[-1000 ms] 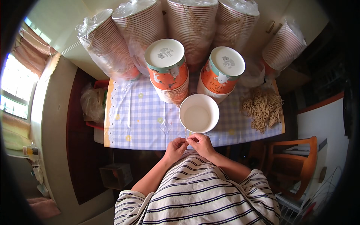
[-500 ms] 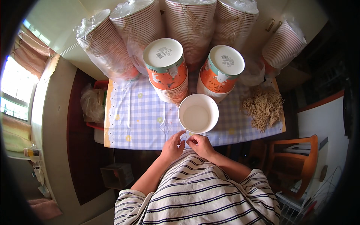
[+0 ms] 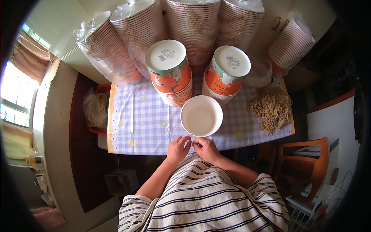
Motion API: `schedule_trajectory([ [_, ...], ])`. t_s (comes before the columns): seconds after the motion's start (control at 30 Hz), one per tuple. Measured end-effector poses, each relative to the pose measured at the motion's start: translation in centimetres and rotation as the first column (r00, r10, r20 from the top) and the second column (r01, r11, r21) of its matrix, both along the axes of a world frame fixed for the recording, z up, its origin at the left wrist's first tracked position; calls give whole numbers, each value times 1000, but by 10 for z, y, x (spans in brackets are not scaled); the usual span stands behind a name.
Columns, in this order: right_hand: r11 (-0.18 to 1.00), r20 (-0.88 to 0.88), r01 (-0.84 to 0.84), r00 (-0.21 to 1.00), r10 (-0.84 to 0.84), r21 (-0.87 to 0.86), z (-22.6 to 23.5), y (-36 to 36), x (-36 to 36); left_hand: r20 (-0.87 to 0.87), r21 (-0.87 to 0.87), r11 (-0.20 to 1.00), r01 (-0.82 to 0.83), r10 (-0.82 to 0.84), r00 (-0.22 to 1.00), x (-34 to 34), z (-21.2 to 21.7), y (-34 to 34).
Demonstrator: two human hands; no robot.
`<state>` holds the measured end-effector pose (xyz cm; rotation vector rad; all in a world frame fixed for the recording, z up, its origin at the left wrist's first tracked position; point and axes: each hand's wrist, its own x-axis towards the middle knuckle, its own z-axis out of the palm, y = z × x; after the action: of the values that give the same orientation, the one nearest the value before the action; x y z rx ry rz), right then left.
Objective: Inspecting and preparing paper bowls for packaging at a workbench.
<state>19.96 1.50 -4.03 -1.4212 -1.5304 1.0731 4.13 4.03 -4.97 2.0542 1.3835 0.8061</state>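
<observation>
Paper bowl (image 3: 201, 116): matt white interior. Tablecloth (image 3: 143, 120): soft checked cloth. Stacked cups (image 3: 170, 73): glossy printed paper. Cup sleeves (image 3: 108, 46): clear, crinkled plastic wrap. Chair (image 3: 305, 166): smooth wood.

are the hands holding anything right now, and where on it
Left hand and right hand meet fingertip to fingertip just below the white paper bowl. Something tiny and pale may be pinched between them, but it is too small to identify.

Daylight from window (image 3: 15, 104) at left, blown out — table (image 3: 143, 127) evenly lit, sharp; fisheye bending, black vignette at rim
</observation>
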Motion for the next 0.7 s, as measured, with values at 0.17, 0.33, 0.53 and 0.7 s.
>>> schedule_trajectory([
  [0.17, 971, 234, 17, 969, -75, 239, -4, 4, 1, 70, -75, 997, -30, 36, 997, 4, -1, 0],
  [0.33, 953, 413, -46, 907, -86, 299, -3, 9, 6, 172, -437, 898, -47, 135, 976, 2, -8, -5],
  [0.53, 981, 141, 88, 984, -113, 173, -22, 11, 1, 541, -787, 590, 181, 517, 663, 10, -1, -7],
  [0.7, 948, -427, -9, 894, -135, -319, -30, 14, 4, 503, -861, 436, 260, 660, 558, 9, 7, -9],
])
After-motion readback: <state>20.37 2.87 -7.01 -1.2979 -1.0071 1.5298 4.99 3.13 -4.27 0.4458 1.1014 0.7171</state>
